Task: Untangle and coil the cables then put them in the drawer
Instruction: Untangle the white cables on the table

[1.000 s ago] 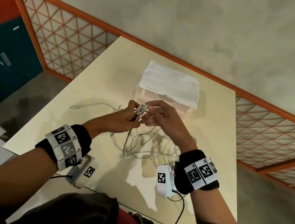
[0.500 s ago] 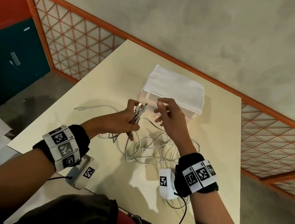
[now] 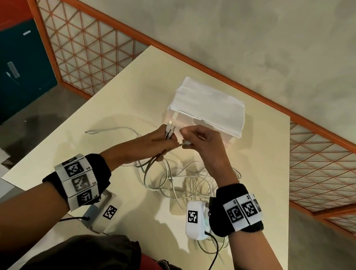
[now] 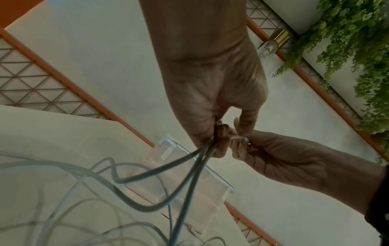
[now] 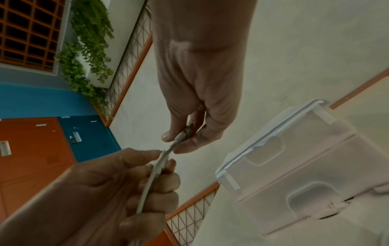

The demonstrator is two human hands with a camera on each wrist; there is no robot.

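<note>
While the left hand [image 3: 159, 142] grips a bundle of cable ends [image 3: 169, 131] in a curled fist, the plugs project upward past the thumb. The right hand [image 3: 203, 146] pinches one further cable plug [image 3: 186, 143] between thumb and fingertips, just beside the left fist. The cables [image 3: 178, 180] are thin, white to pale grey, with small metal-tipped connectors. From the fist they hang down to the surface [image 3: 107, 122] into a loose tangle of overlapping loops between the two wrists. One strand [image 3: 111, 131] trails out to the left across the surface. Beyond the hands stands a translucent plastic drawer unit [image 3: 207, 113], its two drawer fronts closed, with a white cloth-like cover on top.
</note>
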